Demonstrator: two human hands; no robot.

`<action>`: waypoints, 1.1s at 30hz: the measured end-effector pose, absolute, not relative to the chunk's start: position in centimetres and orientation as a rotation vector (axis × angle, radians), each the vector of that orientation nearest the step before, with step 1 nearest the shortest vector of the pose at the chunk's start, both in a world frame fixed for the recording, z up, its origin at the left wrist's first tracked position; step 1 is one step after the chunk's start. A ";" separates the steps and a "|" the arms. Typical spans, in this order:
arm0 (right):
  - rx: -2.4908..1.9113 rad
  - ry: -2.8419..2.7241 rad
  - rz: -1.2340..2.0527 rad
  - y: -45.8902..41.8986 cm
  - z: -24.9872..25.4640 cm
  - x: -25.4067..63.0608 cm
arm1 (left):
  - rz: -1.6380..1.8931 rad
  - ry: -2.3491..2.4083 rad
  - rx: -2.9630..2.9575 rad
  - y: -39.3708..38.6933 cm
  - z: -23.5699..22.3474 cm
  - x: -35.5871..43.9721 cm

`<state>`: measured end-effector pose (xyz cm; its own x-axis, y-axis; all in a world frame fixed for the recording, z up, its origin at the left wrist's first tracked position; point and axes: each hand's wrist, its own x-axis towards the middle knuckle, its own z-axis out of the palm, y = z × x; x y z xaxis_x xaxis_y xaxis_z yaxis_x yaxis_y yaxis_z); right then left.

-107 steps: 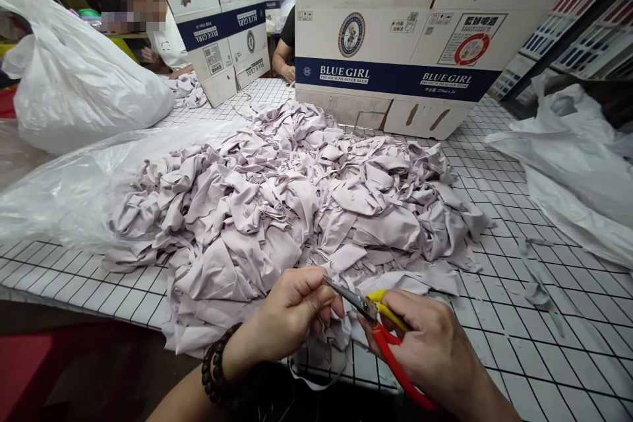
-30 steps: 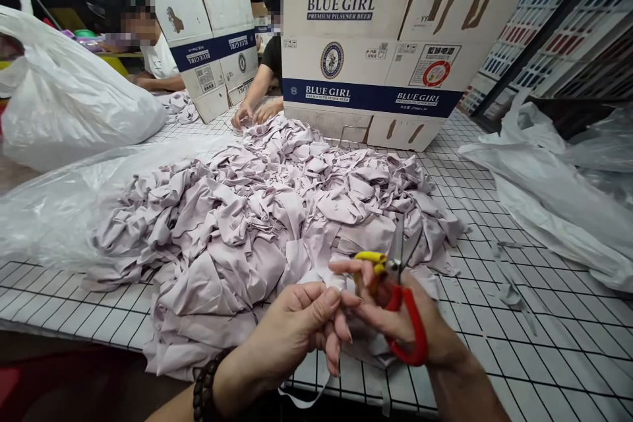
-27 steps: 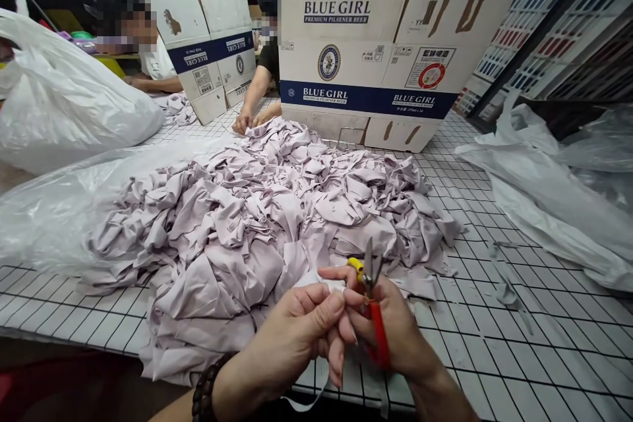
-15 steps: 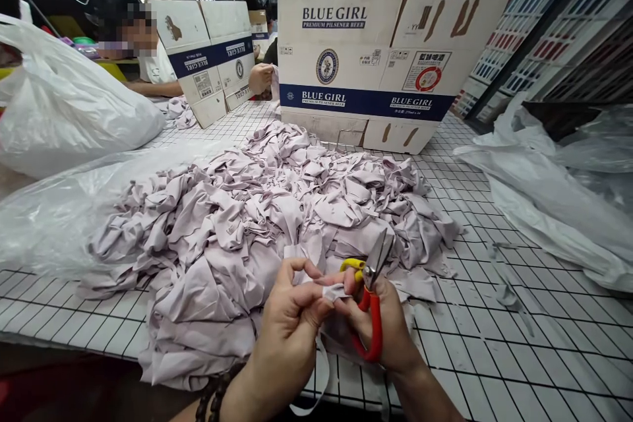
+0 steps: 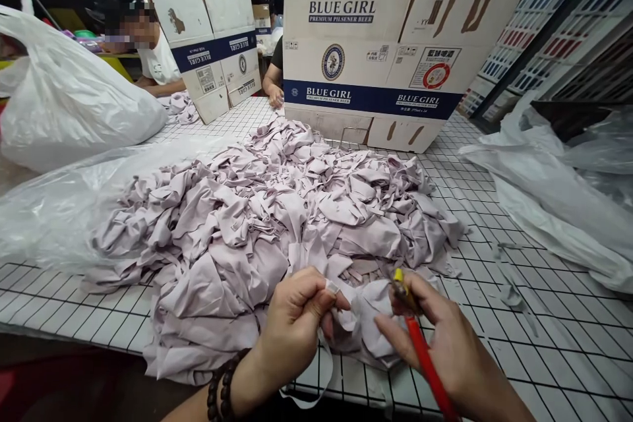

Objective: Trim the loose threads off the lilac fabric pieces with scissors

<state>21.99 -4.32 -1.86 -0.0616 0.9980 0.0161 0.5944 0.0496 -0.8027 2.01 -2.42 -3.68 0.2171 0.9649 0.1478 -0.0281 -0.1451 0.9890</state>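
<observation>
Pinching pale cloth [image 5: 350,297] in the left hand [image 5: 291,316] at the near side of the pile [image 5: 232,211], holding scissors [image 5: 424,357] in the right hand [image 5: 448,333], best keeping them angled clear of the cloth.

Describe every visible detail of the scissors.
The scissors have a glossy red grip and a yellow grip, both plastic-looking, meeting at a blurred, dark metal joint. They lie slanted in the right hand, the red grip running down towards the picture's bottom edge, to the right of the pale cloth. Blur and fingers obscure the blades; whether they are open can't be told.
</observation>
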 end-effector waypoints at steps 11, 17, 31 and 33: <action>-1.723 -2.077 0.459 -5.3 -2.2 21.0 | 1.025 0.982 1.764 -2.4 -3.5 2.0; -1.661 -2.084 0.365 -5.0 -1.8 20.8 | 1.026 0.965 1.777 -2.3 -3.5 2.0; -1.722 -2.136 0.221 -5.3 -1.8 20.7 | 0.991 0.914 1.658 -2.1 -3.4 1.8; -1.709 -2.137 0.204 -5.3 -1.9 20.7 | 0.988 0.905 1.643 -2.0 -3.4 1.7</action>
